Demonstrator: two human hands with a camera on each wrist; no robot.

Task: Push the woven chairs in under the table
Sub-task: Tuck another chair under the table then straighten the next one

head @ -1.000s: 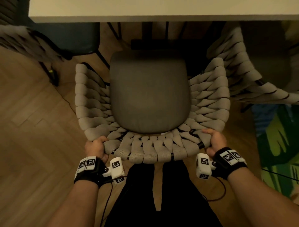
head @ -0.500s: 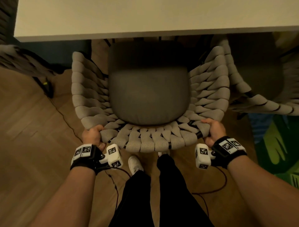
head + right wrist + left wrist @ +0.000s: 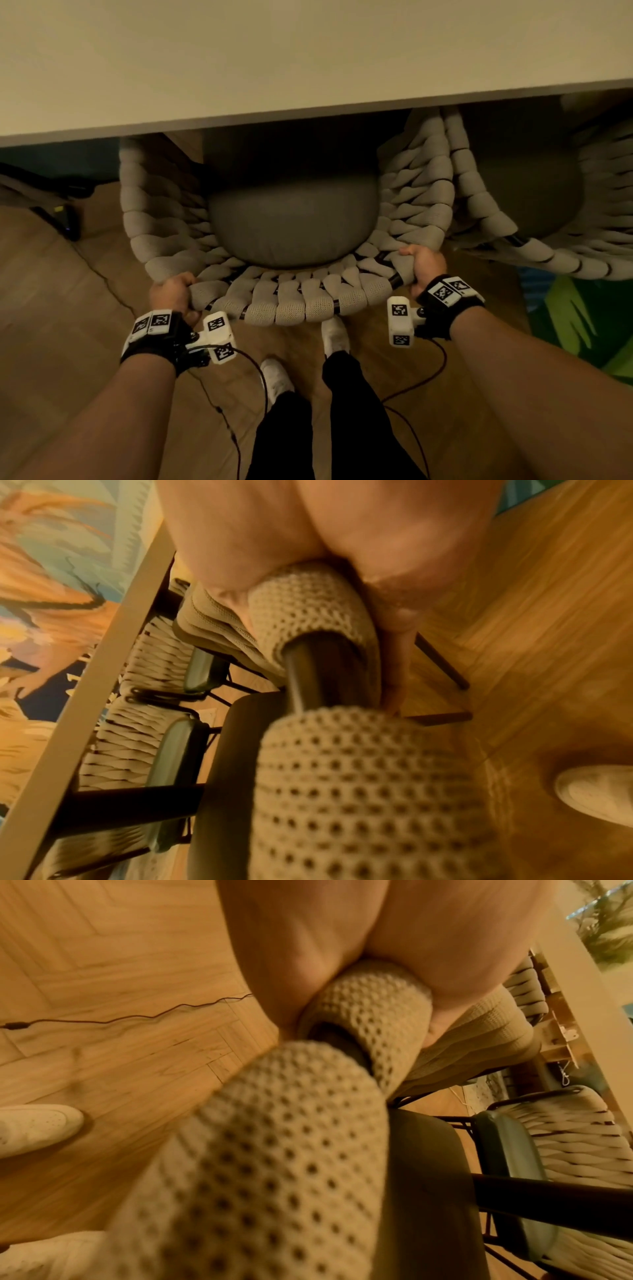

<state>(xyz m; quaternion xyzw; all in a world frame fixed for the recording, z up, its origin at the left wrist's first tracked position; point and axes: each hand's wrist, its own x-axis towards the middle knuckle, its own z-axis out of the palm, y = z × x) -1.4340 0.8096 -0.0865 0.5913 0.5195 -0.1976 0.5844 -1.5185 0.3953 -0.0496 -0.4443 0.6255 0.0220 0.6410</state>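
Observation:
A beige woven chair (image 3: 294, 301) with a grey seat cushion (image 3: 291, 222) stands in front of me, its front half hidden under the pale table (image 3: 274, 61). My left hand (image 3: 171, 291) grips the back rim at its left corner. My right hand (image 3: 424, 263) grips the rim at the right corner. In the left wrist view my left hand (image 3: 342, 961) curls round a woven strap (image 3: 369, 1007) on the dark frame tube. In the right wrist view my right hand (image 3: 342, 547) wraps the woven rim (image 3: 308, 601) the same way.
A second woven chair (image 3: 513, 222) sits close on the right, partly under the table. My white shoes (image 3: 335, 332) stand just behind the chair on the wooden floor (image 3: 68, 308). A cable (image 3: 102, 274) trails across the floor at left; a green rug (image 3: 575, 325) lies at right.
The chair has slid forward under the table with both hands on its back rim; more of the cushion is now hidden by the tabletop. I have stepped forward after it.

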